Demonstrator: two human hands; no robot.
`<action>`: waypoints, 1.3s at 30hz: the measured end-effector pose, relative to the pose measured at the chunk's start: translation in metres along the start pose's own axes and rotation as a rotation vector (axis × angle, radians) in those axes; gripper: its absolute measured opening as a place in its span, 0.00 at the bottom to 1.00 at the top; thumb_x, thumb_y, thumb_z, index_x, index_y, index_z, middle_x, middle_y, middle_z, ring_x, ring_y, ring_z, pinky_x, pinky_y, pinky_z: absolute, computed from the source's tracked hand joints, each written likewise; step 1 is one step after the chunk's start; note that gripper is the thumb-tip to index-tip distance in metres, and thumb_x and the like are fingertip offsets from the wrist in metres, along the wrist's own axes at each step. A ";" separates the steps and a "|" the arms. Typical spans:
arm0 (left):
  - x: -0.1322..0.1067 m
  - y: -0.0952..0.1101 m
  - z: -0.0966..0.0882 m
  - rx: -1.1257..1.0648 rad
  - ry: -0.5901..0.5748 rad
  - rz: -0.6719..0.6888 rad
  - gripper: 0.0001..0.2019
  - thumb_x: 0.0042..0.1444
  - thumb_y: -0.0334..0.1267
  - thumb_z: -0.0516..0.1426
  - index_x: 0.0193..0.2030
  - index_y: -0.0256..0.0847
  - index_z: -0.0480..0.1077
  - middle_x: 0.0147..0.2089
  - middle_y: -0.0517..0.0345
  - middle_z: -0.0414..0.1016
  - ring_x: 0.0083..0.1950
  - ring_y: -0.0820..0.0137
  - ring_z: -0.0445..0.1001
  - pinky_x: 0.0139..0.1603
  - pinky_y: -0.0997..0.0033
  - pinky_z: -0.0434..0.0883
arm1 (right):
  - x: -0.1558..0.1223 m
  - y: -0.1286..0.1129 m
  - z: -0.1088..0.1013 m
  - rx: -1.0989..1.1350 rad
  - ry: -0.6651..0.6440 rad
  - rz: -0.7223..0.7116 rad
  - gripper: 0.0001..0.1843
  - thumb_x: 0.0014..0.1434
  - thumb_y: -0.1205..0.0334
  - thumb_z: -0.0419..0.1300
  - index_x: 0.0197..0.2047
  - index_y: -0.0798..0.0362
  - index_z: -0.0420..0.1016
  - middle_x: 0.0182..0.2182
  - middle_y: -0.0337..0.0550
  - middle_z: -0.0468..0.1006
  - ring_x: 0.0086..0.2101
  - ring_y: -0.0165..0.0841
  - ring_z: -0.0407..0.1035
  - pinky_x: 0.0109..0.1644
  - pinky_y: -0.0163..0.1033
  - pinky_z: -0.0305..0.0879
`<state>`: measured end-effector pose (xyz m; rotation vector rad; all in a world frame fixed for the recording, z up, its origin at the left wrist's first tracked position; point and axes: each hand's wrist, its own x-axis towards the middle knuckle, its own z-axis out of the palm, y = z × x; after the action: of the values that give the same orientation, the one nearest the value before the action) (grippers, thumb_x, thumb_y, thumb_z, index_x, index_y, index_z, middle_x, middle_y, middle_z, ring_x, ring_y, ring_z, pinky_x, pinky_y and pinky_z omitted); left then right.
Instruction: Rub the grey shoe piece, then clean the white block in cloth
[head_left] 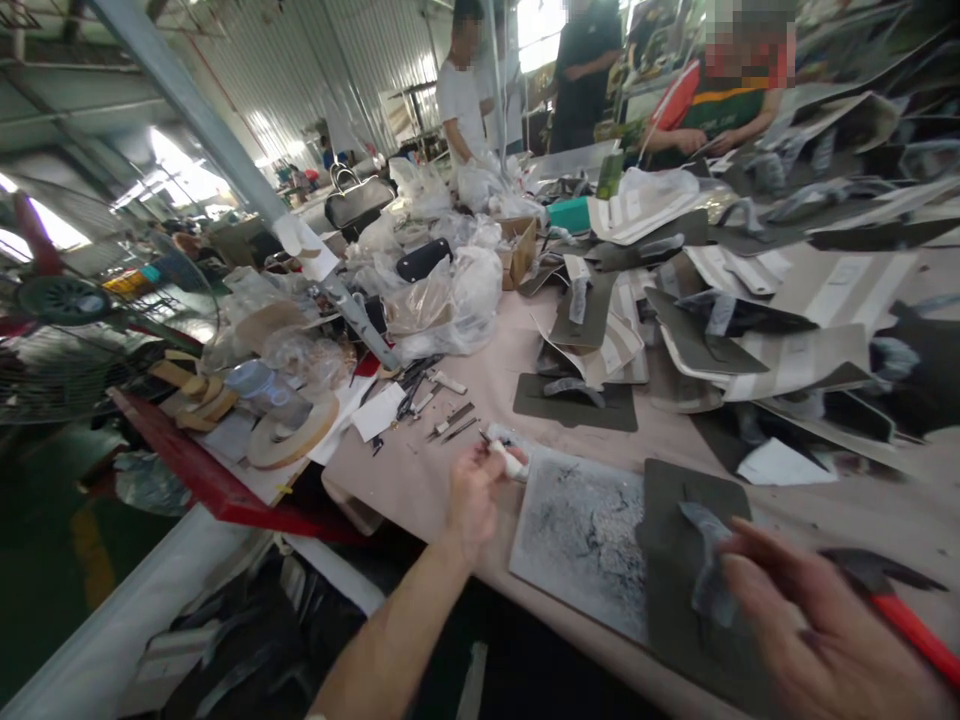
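Note:
My left hand (pixel 474 490) is closed around a small thin tool with a white wrapped part (pixel 511 462) and a dark tip; its exact kind is unclear. It is beside the upper left corner of a grey, scuffed slab (pixel 574 530) strewn with dark scraps. A dark grey-green panel (pixel 675 610) overlaps the slab's right side and bears a strap handle in clear plastic (pixel 709 560). My right hand (pixel 832 620), slightly blurred, is over that panel with fingers stretched toward the handle; contact is uncertain. Red-handled pincers (pixel 911 625) lie beside it, partly hidden.
Stacked panels with wrapped handles (pixel 810 330) crowd the right. Small tools (pixel 450 425) lie beyond my left hand. Plastic bags (pixel 457 300), a tape roll (pixel 292 430) and a slanting metal post (pixel 225 150) stand left. Several people, including a person in white (pixel 459 100), are across the table.

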<state>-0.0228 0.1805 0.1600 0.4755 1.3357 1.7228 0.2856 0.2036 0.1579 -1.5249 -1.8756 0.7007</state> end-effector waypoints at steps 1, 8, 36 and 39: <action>-0.021 -0.008 0.013 -0.126 -0.011 -0.024 0.20 0.50 0.46 0.68 0.43 0.39 0.69 0.39 0.51 0.80 0.43 0.61 0.80 0.51 0.60 0.74 | 0.002 -0.026 0.010 0.152 -0.128 0.017 0.31 0.61 0.35 0.52 0.58 0.45 0.69 0.42 0.50 0.78 0.36 0.44 0.75 0.39 0.49 0.73; -0.078 -0.043 0.044 -0.387 0.024 -0.163 0.22 0.47 0.47 0.72 0.43 0.42 0.71 0.42 0.55 0.78 0.31 0.71 0.76 0.31 0.72 0.74 | 0.005 -0.096 0.098 0.754 -0.555 0.353 0.36 0.57 0.31 0.59 0.54 0.52 0.69 0.19 0.32 0.66 0.18 0.30 0.59 0.20 0.34 0.54; 0.096 -0.038 -0.087 0.927 -0.338 0.511 0.45 0.27 0.36 0.74 0.59 0.42 0.71 0.58 0.46 0.76 0.62 0.48 0.72 0.67 0.53 0.65 | 0.113 -0.095 0.190 -0.082 -0.372 -0.243 0.10 0.63 0.51 0.50 0.37 0.48 0.65 0.21 0.36 0.64 0.25 0.36 0.61 0.32 0.40 0.51; 0.095 -0.039 -0.085 0.940 -0.322 0.466 0.47 0.26 0.35 0.73 0.61 0.44 0.71 0.61 0.46 0.73 0.63 0.48 0.71 0.67 0.54 0.66 | 0.111 -0.094 0.191 0.012 -0.345 -0.188 0.12 0.60 0.48 0.52 0.35 0.48 0.64 0.20 0.35 0.64 0.25 0.37 0.60 0.32 0.40 0.52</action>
<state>-0.1210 0.2106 0.0754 1.6193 1.8248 1.1613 0.0661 0.2902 0.1126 -1.2579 -2.2276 0.9307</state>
